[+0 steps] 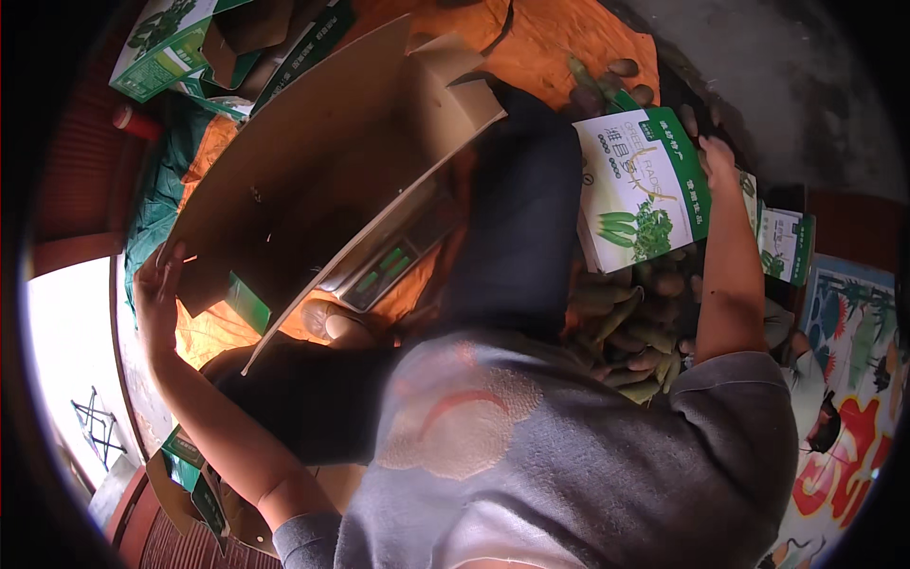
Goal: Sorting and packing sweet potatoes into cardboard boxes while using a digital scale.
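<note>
Held the brown carton (322, 133) open, seemingly unfilled, left of the scale (379, 281) with the left hand (159, 303), gripped the white-green box (637, 185) right of the scale with the right hand (718, 159), root vegetables (621, 315) beside it apparently still unboxed.

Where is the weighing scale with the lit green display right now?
In the head view, the weighing scale is just left of centre, between the big open cardboard box and the person's dark trouser leg.

Ok so the scale (400, 256) mid-frame is partly hidden behind the big brown box (313, 142), upper-left carton (159, 49) gets cut off.
</note>
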Motion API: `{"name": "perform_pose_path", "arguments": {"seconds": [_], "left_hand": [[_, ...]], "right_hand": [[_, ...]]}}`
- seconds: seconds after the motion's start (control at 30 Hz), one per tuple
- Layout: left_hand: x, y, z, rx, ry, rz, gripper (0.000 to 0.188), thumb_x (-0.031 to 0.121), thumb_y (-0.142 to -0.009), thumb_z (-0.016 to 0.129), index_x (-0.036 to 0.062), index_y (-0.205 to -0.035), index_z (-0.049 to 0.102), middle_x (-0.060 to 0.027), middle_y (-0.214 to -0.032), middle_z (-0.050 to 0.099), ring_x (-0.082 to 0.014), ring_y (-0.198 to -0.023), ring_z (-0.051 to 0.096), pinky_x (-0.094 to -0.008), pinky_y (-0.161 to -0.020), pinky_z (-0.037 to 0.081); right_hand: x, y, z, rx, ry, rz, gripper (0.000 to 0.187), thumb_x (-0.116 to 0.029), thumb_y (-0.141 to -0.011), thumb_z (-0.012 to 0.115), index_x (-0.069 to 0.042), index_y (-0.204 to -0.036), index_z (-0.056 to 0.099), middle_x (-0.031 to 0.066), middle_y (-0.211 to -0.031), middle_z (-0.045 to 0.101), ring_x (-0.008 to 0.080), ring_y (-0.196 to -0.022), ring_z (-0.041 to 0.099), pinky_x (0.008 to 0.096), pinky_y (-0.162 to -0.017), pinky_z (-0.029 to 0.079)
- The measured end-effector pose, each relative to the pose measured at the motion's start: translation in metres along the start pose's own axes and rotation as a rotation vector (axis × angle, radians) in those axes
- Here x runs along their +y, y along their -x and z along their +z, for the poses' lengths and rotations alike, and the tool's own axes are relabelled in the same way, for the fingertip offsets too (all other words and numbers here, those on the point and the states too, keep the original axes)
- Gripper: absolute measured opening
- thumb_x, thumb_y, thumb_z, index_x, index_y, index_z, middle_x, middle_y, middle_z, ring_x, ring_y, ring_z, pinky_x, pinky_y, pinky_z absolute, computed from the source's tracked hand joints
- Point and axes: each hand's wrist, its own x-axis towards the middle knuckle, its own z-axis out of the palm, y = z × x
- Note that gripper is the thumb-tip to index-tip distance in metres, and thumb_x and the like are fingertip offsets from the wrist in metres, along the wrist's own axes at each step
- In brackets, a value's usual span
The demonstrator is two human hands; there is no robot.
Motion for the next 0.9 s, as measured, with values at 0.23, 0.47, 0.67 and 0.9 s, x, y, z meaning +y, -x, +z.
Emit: {"name": "perform_pose_path", "arguments": {"seconds": [0.23,0.47,0.67,0.9], "left_hand": [[-0.014,0.003,0.013,0.117,0.12,-0.091,0.029,0.025,-0.098,0.066,0.0012,-0.114,0.071,-0.0024,-0.098,0.072,-0.0078,-0.09,0.061,-0.0255,-0.086,0.045],[0.014,0.006,0.016,0.117,-0.01,-0.071,0.026,0.022,-0.098,0.065,-0.0017,-0.106,0.071,0.0002,-0.084,0.069,-0.0042,-0.074,0.057,-0.0226,-0.068,0.046],[0.017,0.008,0.01,0.096,-0.044,-0.02,0.028,0.024,-0.097,0.067,-0.0024,-0.106,0.071,0.0007,-0.085,0.07,-0.0045,-0.08,0.059,-0.0233,-0.071,0.047],[0.018,-0.003,0.006,0.07,0.025,0.01,0.036,0.024,-0.095,0.069,-0.0031,-0.118,0.068,-0.0053,-0.102,0.073,-0.01,-0.092,0.065,-0.0264,-0.082,0.052]], "right_hand": [[0.213,-0.018,-0.072,0.425,0.085,0.353,0.073,-0.036,-0.087,0.075,-0.001,-0.144,0.047,0.0128,-0.139,0.055,0.0261,-0.118,0.056,0.0441,-0.097,0.046],[0.237,0.003,-0.114,0.022,-0.804,0.453,0.038,-0.037,-0.089,0.074,-0.015,-0.117,0.065,0.0026,-0.108,0.066,0.0191,-0.098,0.062,0.0369,-0.087,0.051],[0.19,0.02,-0.136,-0.157,-0.542,0.432,0.027,-0.022,-0.089,0.076,-0.014,-0.111,0.064,-0.0016,-0.103,0.068,0.0136,-0.09,0.064,0.0279,-0.08,0.05],[-0.026,0.018,-0.115,-0.181,0.001,-0.3,0.03,-0.019,-0.094,0.07,0.001,-0.116,0.066,0.0053,-0.103,0.07,0.0134,-0.09,0.063,0.0292,-0.08,0.049]]}}
